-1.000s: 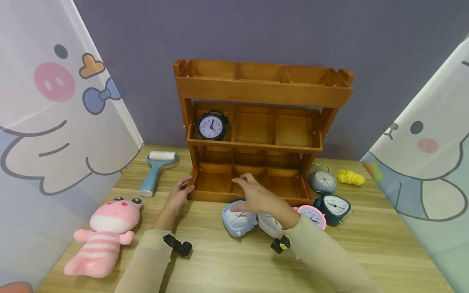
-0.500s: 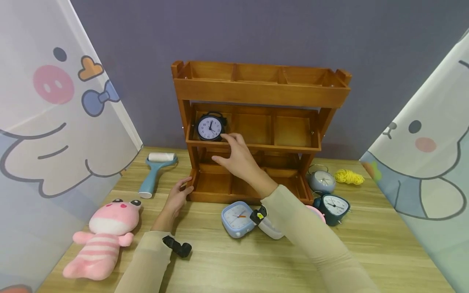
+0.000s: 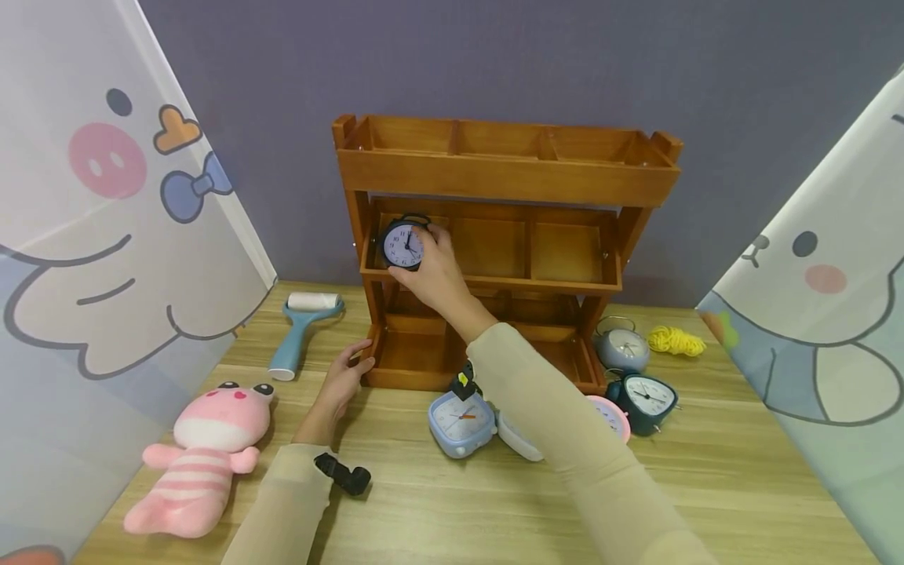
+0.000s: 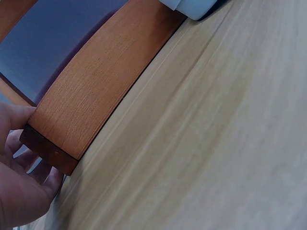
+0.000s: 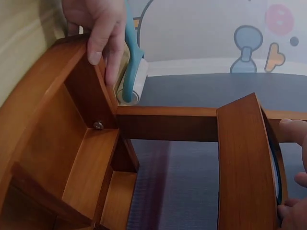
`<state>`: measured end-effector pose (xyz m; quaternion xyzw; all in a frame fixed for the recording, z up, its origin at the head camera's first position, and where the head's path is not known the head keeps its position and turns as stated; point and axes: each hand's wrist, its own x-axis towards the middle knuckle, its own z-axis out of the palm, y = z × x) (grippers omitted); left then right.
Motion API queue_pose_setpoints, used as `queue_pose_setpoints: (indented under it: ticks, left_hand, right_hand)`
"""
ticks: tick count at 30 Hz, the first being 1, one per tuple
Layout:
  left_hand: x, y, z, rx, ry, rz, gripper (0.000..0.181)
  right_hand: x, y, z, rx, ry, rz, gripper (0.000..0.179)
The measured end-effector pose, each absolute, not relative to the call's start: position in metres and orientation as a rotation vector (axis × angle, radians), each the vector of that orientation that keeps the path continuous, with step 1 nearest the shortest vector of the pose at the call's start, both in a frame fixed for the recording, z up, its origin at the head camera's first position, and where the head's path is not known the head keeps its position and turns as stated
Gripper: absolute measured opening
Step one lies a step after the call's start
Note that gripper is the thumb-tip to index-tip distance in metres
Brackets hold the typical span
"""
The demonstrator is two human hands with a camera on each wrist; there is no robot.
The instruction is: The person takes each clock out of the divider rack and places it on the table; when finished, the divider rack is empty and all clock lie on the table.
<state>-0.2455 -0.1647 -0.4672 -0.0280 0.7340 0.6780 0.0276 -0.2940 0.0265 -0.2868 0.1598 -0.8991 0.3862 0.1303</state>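
A round black alarm clock point(image 3: 401, 246) with a white dial sits in the left compartment of the middle tier of a brown wooden rack point(image 3: 508, 179). My right hand point(image 3: 442, 276) holds this clock at its right side, thumb low and fingers at the upper right of the dial; the right wrist view mostly hides the clock behind the tier's front board. With thumb and fingers, my left hand point(image 3: 343, 383) grips the rack's lower left corner, seen in the left wrist view as the end of the bottom board point(image 4: 86, 91).
Before the rack stand a blue square clock point(image 3: 462, 424), a partly covered white clock point(image 3: 517, 441) and a pink clock point(image 3: 611, 416). Rightward are a dark teal clock point(image 3: 644, 399), a grey clock point(image 3: 623, 348) and yellow cord point(image 3: 675, 341). Leftward lie a lint roller point(image 3: 297, 337) and pink plush frog point(image 3: 205, 463).
From above the bottom tier, my right hand has moved up and left to the black alarm clock and taken hold of it. My left hand has stayed at the rack's corner.
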Motion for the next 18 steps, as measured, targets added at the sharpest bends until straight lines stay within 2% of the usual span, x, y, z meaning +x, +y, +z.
queue_pose_setpoints:
  ticks: [18]
  left_hand:
    - [-0.246,-0.164,-0.467,-0.086,2.265,2.094,0.046]
  right_hand:
    - [-0.307,0.000,-0.283,0.241,-2.654,1.037,0.083]
